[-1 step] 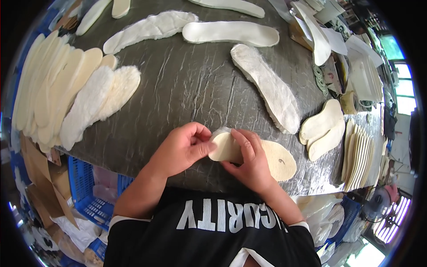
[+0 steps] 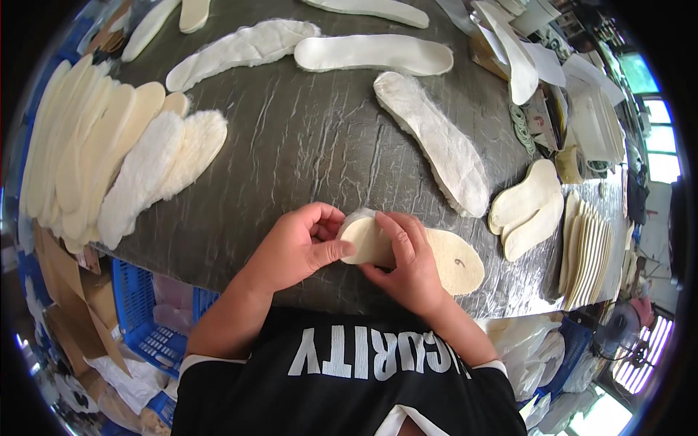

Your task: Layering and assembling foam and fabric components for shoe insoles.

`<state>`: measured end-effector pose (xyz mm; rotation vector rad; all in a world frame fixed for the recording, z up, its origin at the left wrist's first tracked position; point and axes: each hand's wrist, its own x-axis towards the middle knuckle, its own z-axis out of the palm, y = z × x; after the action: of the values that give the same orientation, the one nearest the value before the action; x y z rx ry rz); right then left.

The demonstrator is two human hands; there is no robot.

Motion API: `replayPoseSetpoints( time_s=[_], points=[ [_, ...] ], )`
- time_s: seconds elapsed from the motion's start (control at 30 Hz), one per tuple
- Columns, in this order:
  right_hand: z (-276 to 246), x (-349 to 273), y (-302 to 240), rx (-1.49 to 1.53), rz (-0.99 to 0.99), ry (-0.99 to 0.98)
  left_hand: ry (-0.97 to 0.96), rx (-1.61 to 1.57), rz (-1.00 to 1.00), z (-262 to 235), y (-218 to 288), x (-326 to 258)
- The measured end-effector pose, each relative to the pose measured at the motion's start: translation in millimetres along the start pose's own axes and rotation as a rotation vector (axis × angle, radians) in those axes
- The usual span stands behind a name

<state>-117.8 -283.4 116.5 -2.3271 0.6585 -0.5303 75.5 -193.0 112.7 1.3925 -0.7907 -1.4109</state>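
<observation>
A cream insole (image 2: 459, 263) with a dark mark on its wide end lies across the table's near edge, a fluffy white rim showing at its narrow end. My right hand (image 2: 408, 256) grips its middle, fingers over the top and thumb at the near side. At the narrow end, my left hand (image 2: 299, 243) pinches the edge, thumb toward me and bent fingers on the far side; its fingertips are partly hidden. Beyond my right hand lies a fluffy white insole (image 2: 436, 142). Two overlapping cream insoles (image 2: 534, 211) rest to the right.
Several insoles (image 2: 76, 149) are piled at the left, with fluffy ones (image 2: 156, 171) in front. More insoles (image 2: 374, 55) lie along the far side. A row of stacked insoles (image 2: 587, 254) stands at the right edge. Below the table are a blue crate (image 2: 134, 301) and cardboard (image 2: 69, 291).
My left thumb has slid slightly toward me along the insole's narrow end. The right hand keeps its grip, and the insole has hardly moved.
</observation>
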Motion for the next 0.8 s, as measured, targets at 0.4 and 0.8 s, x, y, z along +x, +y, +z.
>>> replayPoseSetpoints(
  time_s=[0.4, 0.8],
  points=[
    [-54, 17, 13, -0.062, 0.075, -0.122, -0.044, 0.096, 0.243, -12, -16, -2],
    [-40, 16, 7, -0.005, 0.088, -0.138, -0.008, 0.112, 0.314, -5, -2, 1]
  ],
)
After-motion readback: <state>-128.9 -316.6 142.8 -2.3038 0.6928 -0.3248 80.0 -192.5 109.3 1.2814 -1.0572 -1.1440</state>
